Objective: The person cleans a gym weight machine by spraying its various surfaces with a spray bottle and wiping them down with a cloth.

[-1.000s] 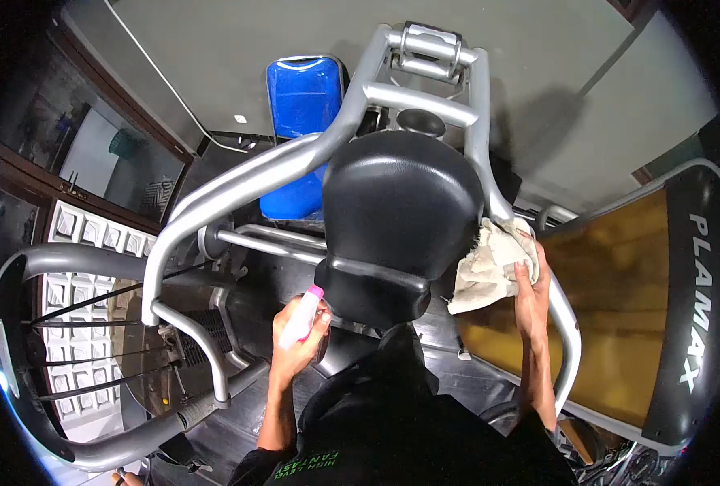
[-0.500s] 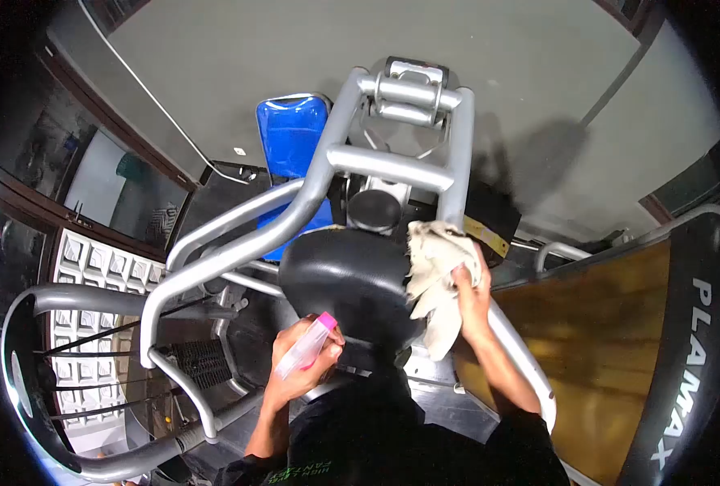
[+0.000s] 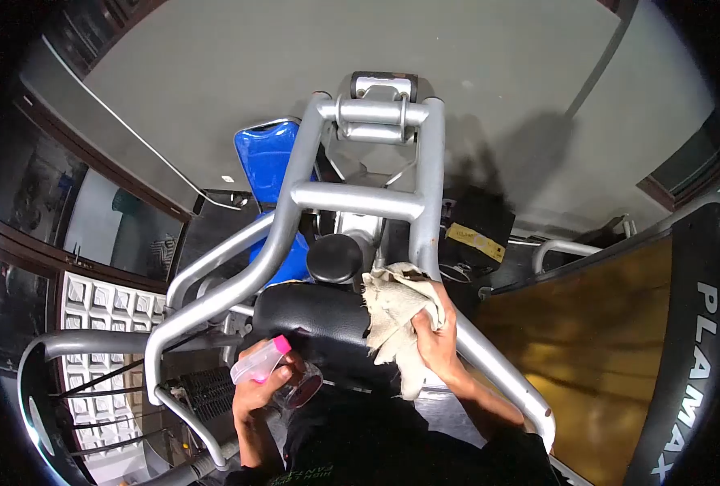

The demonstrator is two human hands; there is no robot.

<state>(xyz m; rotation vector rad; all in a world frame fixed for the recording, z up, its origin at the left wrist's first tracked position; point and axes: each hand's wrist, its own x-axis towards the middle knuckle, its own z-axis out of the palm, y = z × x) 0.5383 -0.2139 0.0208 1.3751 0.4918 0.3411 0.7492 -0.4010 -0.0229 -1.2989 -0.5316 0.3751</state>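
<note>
A clear spray bottle (image 3: 302, 389) with a pink nozzle is in my left hand (image 3: 261, 384), its fingers wrapped round the neck beneath the spray head. The bottle is tilted, close over the near left side of a black padded seat (image 3: 319, 317). My right hand (image 3: 438, 336) grips a crumpled cream cloth (image 3: 399, 312), thumb on top. The cloth overlaps the seat's right side in this view, and its loose end hangs down. Silver tubes of an exercise machine frame (image 3: 360, 199) rise round the seat, with a round black pad (image 3: 334, 258) just beyond it.
A blue chair (image 3: 268, 158) stands behind the frame on the left. To the right is a large brown panel (image 3: 587, 340) with a black lettered edge. A black box (image 3: 477, 215) with a yellow label sits near the grey wall (image 3: 473, 49). White patterned blocks (image 3: 105, 356) line the left.
My view has shifted, so the frame sits further left and lower. The spray bottle has turned, showing its clear body. My right hand and the cloth are lower and further left in view.
</note>
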